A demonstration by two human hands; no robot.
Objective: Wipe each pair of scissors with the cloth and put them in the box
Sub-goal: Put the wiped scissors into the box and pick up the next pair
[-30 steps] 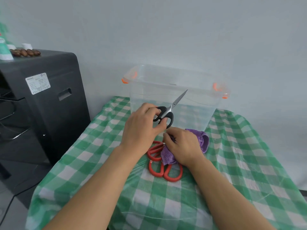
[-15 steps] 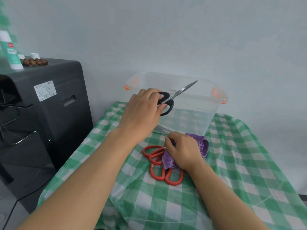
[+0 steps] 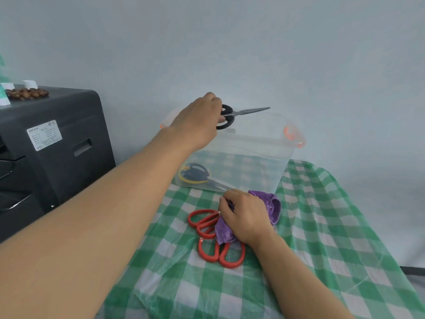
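left hand (image 3: 197, 120) holds black-handled scissors (image 3: 239, 113) above the clear box (image 3: 264, 155).

the left fingers curl round the black handle loops; the closed blades run nearly level, long axis left to right, tips pointing right and slightly up over the box's open top. inside the box, against its near wall, lie yellow-and-blue scissors (image 3: 195, 174), handles to the left, blades pointing right and toward the viewer. the right hand (image 3: 246, 215) rests on the green checked tablecloth (image 3: 322, 226), fingers curled round the purple cloth (image 3: 272, 204). two red-handled scissors (image 3: 213, 238) lie partly under that cloth and hand, handle loops toward the viewer and left; their blades are hidden.
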